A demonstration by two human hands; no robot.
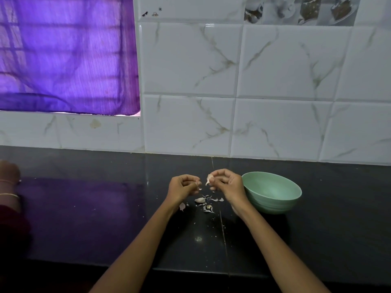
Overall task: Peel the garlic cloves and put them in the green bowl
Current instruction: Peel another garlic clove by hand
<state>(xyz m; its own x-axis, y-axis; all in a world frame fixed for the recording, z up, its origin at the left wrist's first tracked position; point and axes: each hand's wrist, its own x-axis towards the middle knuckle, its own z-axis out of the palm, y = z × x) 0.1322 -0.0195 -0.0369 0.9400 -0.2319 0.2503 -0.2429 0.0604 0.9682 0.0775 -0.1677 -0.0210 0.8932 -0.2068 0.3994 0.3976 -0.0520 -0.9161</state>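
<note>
glossy dark stone-like counter (84, 218), matt green bowl (273, 193) perhaps plastic, papery garlic skins (208, 205)

Dark polished stone countertop (317, 240) here. Green bowl (273, 192) sits on it, and just left of the bowl there's an unpeeled garlic clove (199, 200) among scattered papery skin scraps (208, 208).

A pale garlic clove (209, 179), its skin partly loose, was pinched upright in the right hand (227, 183). The green bowl (273, 192) sat upright on the dark worktop (317, 218) just beside that hand, while another clove (199, 200) lay among scattered peel (211, 205).
</note>
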